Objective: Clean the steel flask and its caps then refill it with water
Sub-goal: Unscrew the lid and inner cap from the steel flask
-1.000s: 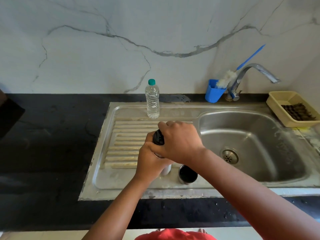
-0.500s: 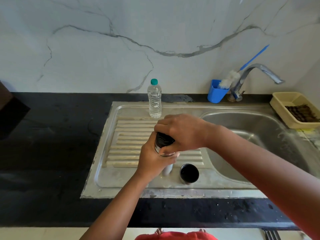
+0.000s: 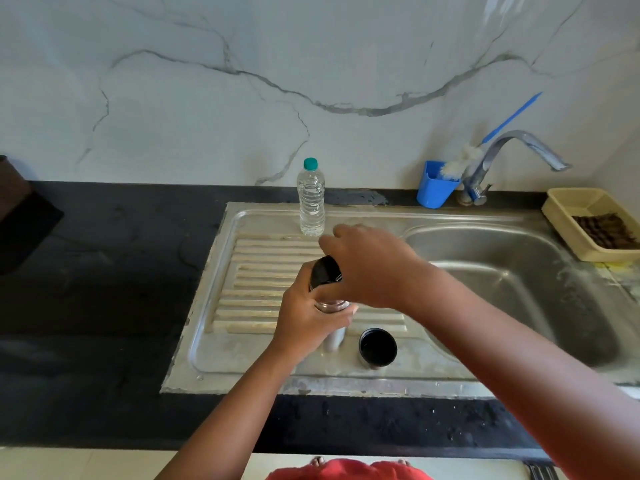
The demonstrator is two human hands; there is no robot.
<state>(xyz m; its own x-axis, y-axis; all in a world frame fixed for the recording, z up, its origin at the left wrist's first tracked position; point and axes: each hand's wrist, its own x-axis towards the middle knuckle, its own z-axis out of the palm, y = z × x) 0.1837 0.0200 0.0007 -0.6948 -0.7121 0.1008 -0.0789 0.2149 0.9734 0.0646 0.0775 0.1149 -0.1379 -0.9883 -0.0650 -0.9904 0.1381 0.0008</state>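
Observation:
The steel flask [image 3: 333, 336] stands upright on the sink's drainboard [image 3: 263, 282], mostly hidden by my hands. My left hand [image 3: 308, 317] grips its body just below the neck. My right hand [image 3: 367, 265] curls round the black inner cap [image 3: 323, 270] on the flask's top. The flask's outer cap [image 3: 377, 348], a dark cup with its open side up, sits on the drainboard just right of the flask. A clear plastic water bottle [image 3: 311, 202] with a green lid stands at the back of the drainboard.
The sink basin [image 3: 512, 282] lies to the right, with the tap [image 3: 512, 150] behind it. A blue holder [image 3: 434, 188] carries a bottle brush [image 3: 464, 157]. A beige tray [image 3: 568, 216] with a dark scrubber sits far right. Black countertop [image 3: 104, 271] spreads to the left.
My right hand has turned on the black cap, its wrist swinging to the right. More of the black cap shows now. My left hand keeps its grip on the flask.

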